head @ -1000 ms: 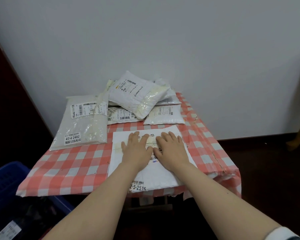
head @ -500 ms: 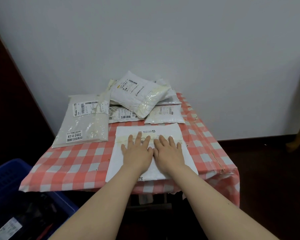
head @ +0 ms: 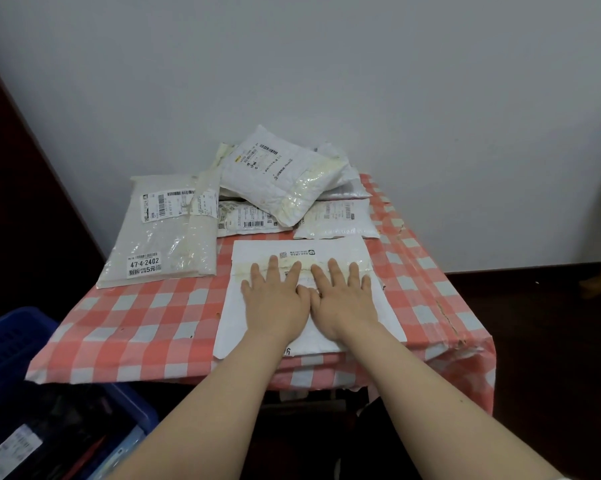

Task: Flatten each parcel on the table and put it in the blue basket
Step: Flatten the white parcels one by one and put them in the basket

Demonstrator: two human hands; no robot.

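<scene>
White plastic forms the flat parcel (head: 327, 249) that is laid at the near edge of the table (head: 136, 327), which is covered in red-and-white check. The parcel is pressed down by both hands, set side by side with the thumbs touching. The left hand (head: 275, 303) and the right hand (head: 346, 303) are spread flat, palms down, with fingers straight and slightly fanned; nothing is gripped by either. The fingertips are placed along a strip of yellowed tape (head: 242, 269) that runs across the parcel's far half. A large grey parcel (head: 167, 237) is seen at the rear left, and a heap (head: 278, 178) of smaller white parcels is stacked against the wall behind. The blue basket (head: 15, 341) is found low at the left, beside the table, with dark items inside.
</scene>
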